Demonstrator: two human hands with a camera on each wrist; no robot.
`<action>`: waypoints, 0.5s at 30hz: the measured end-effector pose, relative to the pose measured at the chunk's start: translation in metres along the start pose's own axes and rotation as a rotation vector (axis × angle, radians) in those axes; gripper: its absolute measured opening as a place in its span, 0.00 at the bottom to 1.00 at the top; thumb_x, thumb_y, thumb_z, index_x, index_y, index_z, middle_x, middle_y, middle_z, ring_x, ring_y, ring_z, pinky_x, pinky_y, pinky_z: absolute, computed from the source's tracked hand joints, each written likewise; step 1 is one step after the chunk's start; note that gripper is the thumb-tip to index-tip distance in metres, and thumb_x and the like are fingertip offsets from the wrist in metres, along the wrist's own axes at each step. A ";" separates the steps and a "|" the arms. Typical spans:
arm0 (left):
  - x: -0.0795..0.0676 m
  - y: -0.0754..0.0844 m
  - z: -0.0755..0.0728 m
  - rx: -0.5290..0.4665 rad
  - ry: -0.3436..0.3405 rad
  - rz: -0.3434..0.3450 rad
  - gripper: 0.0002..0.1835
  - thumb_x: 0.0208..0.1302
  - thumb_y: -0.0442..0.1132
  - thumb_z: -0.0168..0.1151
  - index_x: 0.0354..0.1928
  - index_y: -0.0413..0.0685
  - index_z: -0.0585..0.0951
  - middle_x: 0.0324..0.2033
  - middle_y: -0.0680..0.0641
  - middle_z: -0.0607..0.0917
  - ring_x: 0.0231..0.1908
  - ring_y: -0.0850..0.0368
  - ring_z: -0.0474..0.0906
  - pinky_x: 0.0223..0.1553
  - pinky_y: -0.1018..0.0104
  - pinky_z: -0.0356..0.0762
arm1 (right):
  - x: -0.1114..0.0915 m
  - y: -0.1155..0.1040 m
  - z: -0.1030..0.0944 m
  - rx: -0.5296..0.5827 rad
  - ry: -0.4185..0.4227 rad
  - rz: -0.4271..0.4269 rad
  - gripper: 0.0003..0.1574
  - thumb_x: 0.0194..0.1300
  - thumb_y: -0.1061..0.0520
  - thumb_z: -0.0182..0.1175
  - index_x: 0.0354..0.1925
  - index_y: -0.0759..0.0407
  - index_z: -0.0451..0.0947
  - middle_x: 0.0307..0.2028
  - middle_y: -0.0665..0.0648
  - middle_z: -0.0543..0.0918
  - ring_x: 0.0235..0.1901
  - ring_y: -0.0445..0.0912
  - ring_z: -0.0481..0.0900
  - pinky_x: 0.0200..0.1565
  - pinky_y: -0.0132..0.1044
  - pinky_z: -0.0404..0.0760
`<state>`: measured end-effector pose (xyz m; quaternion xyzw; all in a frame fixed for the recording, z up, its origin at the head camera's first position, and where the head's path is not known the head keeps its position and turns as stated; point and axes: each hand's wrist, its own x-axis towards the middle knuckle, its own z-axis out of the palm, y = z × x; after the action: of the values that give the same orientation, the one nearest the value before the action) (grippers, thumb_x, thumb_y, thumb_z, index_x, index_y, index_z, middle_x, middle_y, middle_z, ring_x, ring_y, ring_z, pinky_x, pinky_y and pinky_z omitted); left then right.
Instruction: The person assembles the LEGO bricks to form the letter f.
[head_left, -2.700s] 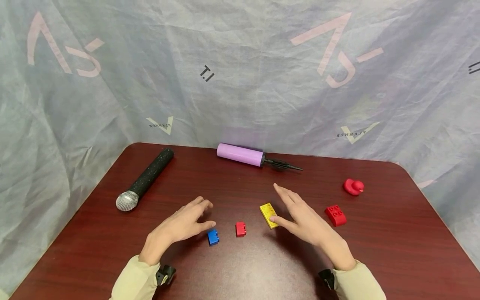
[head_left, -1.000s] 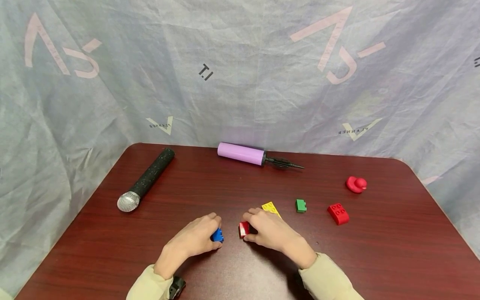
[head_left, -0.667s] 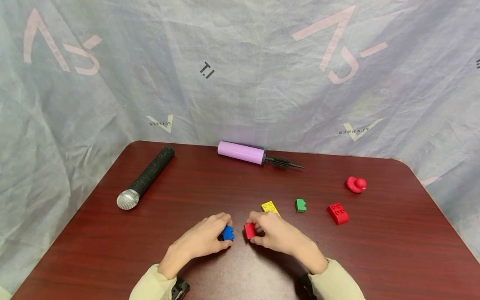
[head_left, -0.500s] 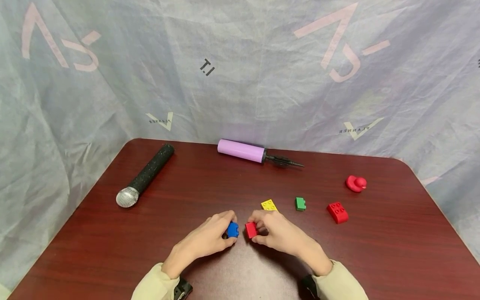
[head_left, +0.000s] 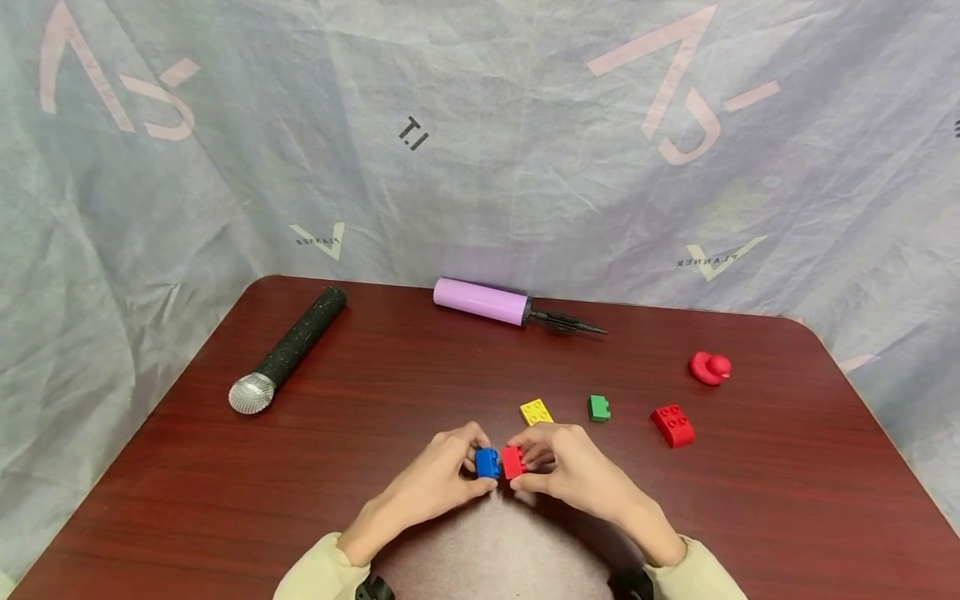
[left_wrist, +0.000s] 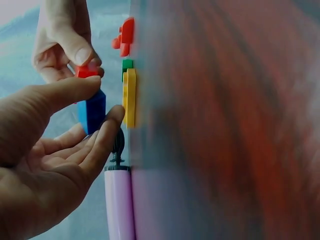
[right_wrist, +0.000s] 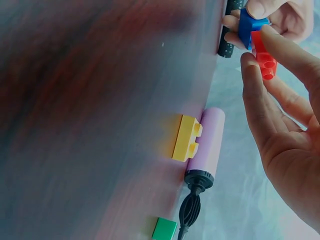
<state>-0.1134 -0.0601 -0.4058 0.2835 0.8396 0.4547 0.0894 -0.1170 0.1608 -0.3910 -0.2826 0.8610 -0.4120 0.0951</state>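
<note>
My left hand [head_left: 438, 475] pinches a small blue toy building brick [head_left: 487, 462] between thumb and fingers, near the middle front of the table. Facing it, my right hand [head_left: 581, 471] pinches a small red toy building brick [head_left: 513, 462] the same way. In the head view a narrow gap separates the two bricks, and the studs of both point right. The left wrist view has the blue brick [left_wrist: 92, 112] between thumb and fingertips. Two studs show on the red brick [right_wrist: 265, 57] in the right wrist view. A yellow brick [head_left: 536, 412] lies just beyond my right hand.
A green brick [head_left: 598, 408], a red curved brick [head_left: 672, 426] and a red rubber duck [head_left: 709, 368] lie to the right. A purple hand pump [head_left: 482, 301] rests at the back. On the left lies a black microphone [head_left: 288, 350]. A grey cloth hangs behind the table [head_left: 360, 350].
Both hands, first open over the table, have taken hold of the blue and red bricks. The left hand has carried the blue one rightward, close to the red one. The green brick has come into view.
</note>
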 end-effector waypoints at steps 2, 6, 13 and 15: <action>-0.001 0.000 0.002 -0.009 0.010 -0.009 0.14 0.55 0.29 0.71 0.39 0.41 0.75 0.33 0.48 0.83 0.32 0.64 0.81 0.36 0.72 0.79 | -0.001 0.000 0.000 0.005 0.006 0.001 0.20 0.55 0.57 0.73 0.46 0.63 0.81 0.37 0.52 0.85 0.34 0.38 0.83 0.38 0.30 0.81; -0.001 0.001 0.007 -0.024 0.015 -0.024 0.15 0.55 0.29 0.71 0.40 0.41 0.75 0.34 0.47 0.83 0.33 0.64 0.81 0.36 0.73 0.79 | -0.003 0.000 0.000 0.019 -0.001 0.004 0.20 0.54 0.58 0.73 0.45 0.62 0.82 0.36 0.51 0.84 0.33 0.37 0.82 0.37 0.30 0.81; -0.001 0.004 0.012 -0.067 0.001 -0.030 0.15 0.54 0.29 0.72 0.39 0.41 0.75 0.34 0.46 0.84 0.33 0.63 0.82 0.36 0.74 0.79 | -0.005 0.001 0.000 0.037 -0.020 0.019 0.19 0.54 0.60 0.73 0.45 0.62 0.82 0.32 0.47 0.84 0.32 0.35 0.81 0.36 0.31 0.81; -0.001 0.005 0.013 -0.078 -0.004 -0.040 0.15 0.54 0.28 0.72 0.39 0.41 0.75 0.34 0.46 0.85 0.34 0.63 0.83 0.36 0.74 0.79 | -0.005 0.001 0.000 0.032 -0.024 0.014 0.19 0.54 0.60 0.73 0.45 0.63 0.82 0.31 0.47 0.85 0.31 0.35 0.81 0.36 0.31 0.81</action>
<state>-0.1050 -0.0492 -0.4095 0.2637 0.8267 0.4844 0.1113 -0.1131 0.1645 -0.3919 -0.2799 0.8551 -0.4215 0.1127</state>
